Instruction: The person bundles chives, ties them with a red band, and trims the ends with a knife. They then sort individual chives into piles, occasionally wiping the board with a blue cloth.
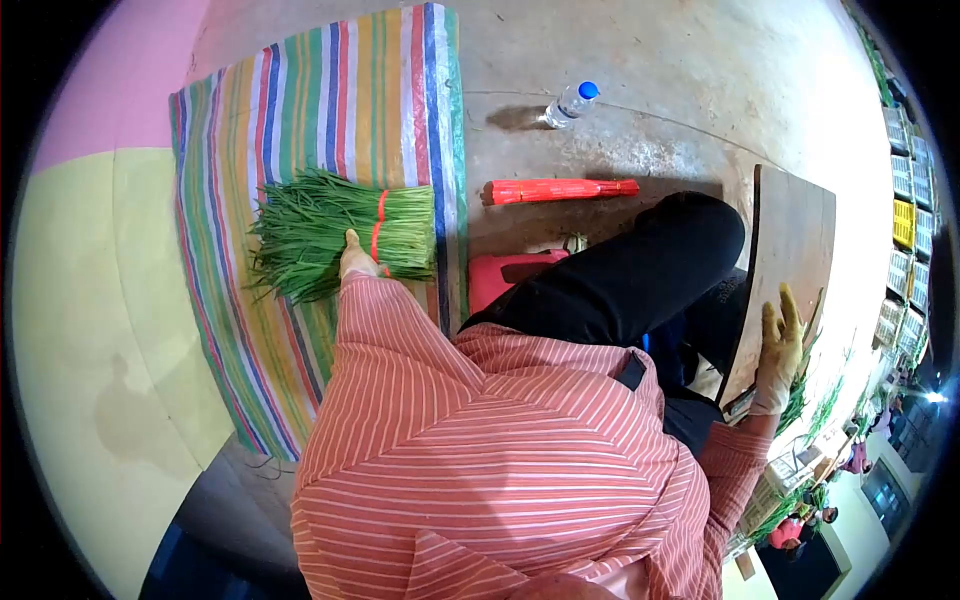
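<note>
A thick bundle of green garlic chives (305,225) lies on the striped woven sheet (300,90), tied with a red band (378,225). My left hand (358,258), in a pale glove, grips the bundle's near side beside the band. Its thumb shows on top of the leaves, while the other fingers are hidden. On my right, a wooden board (795,230) stands tilted by my leg. Over the board's near part is my gloved right hand (782,350), its fingers stretched out and nothing in them.
A bundle of red strips (565,190) lies on the concrete floor, with a blue-capped water bottle (570,105) beyond it. Close to my knee is a red object (505,277). Stacked crates (903,225), loose greens (825,400) and another person (787,532) are at far right.
</note>
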Action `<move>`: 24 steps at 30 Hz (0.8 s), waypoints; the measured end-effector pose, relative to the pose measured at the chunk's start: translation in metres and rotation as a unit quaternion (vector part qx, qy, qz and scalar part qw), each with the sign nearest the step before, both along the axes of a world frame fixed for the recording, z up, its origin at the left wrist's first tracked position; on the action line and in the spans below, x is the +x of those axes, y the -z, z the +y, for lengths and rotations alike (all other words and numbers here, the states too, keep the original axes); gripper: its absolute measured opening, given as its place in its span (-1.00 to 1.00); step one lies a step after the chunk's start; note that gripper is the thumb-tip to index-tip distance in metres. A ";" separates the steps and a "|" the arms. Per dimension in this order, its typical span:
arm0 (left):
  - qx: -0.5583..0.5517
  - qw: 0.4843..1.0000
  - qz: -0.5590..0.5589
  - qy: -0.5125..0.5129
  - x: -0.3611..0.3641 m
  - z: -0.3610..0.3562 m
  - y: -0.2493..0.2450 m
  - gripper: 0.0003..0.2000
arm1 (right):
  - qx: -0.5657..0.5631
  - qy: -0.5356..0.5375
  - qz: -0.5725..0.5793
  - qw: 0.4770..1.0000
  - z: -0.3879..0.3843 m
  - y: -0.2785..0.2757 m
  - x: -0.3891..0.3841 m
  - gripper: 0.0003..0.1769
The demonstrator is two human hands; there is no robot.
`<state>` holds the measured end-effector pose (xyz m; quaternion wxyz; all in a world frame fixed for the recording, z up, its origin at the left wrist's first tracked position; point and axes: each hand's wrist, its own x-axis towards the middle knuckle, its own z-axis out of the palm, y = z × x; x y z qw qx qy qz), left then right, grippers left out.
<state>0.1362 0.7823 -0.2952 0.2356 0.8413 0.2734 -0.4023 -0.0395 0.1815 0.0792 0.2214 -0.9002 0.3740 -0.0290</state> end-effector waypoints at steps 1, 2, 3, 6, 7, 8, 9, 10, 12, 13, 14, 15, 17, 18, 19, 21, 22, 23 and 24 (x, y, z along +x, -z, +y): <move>-0.075 0.981 -0.031 -0.176 -0.006 0.024 0.055 -0.12 | 0.011 -0.002 -0.042 0.999 -0.008 0.001 -0.009 -0.51; -0.148 0.925 -0.063 -0.345 -0.006 0.040 0.084 -0.12 | -0.001 0.023 -0.039 0.999 -0.016 -0.002 -0.018 -0.51; -0.191 0.846 -0.036 -0.497 0.007 -0.017 -0.025 -0.08 | -0.004 0.047 -0.039 0.998 -0.022 -0.007 -0.030 -0.51; -0.094 0.990 -0.088 -0.050 -0.013 0.038 0.072 -0.14 | -0.037 0.122 -0.062 0.990 -0.077 -0.008 -0.113 -0.48; -0.020 0.989 -0.099 0.109 -0.008 0.014 0.025 -0.19 | -0.053 0.186 -0.043 0.980 -0.104 -0.003 -0.157 -0.52; 0.028 0.969 -0.104 0.221 -0.007 -0.012 -0.011 -0.24 | -0.056 0.226 -0.111 0.966 -0.091 -0.011 -0.175 -0.54; 0.061 0.947 -0.111 0.296 -0.006 -0.034 -0.043 -0.28 | -0.100 0.297 -0.038 0.949 -0.129 0.009 -0.239 -0.56; 0.092 0.927 -0.114 0.346 -0.006 -0.056 -0.071 -0.33 | -0.204 0.310 0.021 0.928 -0.128 0.020 -0.268 -0.56; 0.154 0.896 -0.056 0.414 0.004 -0.099 -0.135 -0.51 | -0.259 0.391 0.070 0.880 -0.110 0.033 -0.286 -0.58; 0.186 0.926 -0.110 0.309 0.014 -0.110 -0.129 -0.51 | -0.182 0.398 0.047 0.898 -0.091 0.023 -0.268 -0.58; 0.211 0.945 -0.156 0.193 0.027 -0.117 -0.121 -0.45 | -0.131 0.410 0.074 0.899 -0.095 0.034 -0.275 -0.55; 0.245 0.875 -0.165 0.384 0.044 -0.117 -0.107 -0.46 | -0.134 0.408 0.097 0.898 -0.090 0.043 -0.272 -0.53; -0.087 0.937 -0.334 0.051 0.097 -0.118 -0.036 -0.64 | -0.085 0.425 0.138 0.891 -0.088 0.057 -0.263 -0.50; -0.313 0.858 -0.399 -0.077 0.133 -0.106 0.025 -0.69 | -0.036 0.442 0.156 0.883 -0.089 0.062 -0.261 -0.47; -0.296 0.894 -0.332 -0.043 0.131 -0.155 -0.035 -0.68 | -0.038 0.410 0.182 0.893 -0.088 0.069 -0.256 -0.45; -0.294 0.915 -0.272 0.052 0.129 -0.257 -0.142 -0.63 | -0.035 0.365 0.207 0.907 -0.092 0.079 -0.247 -0.44; -0.312 0.900 -0.282 0.113 0.130 -0.297 -0.169 -0.60 | -0.030 0.353 0.205 0.912 -0.096 0.084 -0.242 -0.45; -0.321 0.890 -0.296 0.133 0.125 -0.337 -0.197 -0.60 | -0.022 0.350 0.182 0.919 -0.102 0.086 -0.241 -0.49; -0.328 0.879 -0.309 0.154 0.117 -0.372 -0.219 -0.60 | -0.012 0.345 0.160 0.925 -0.107 0.091 -0.240 -0.52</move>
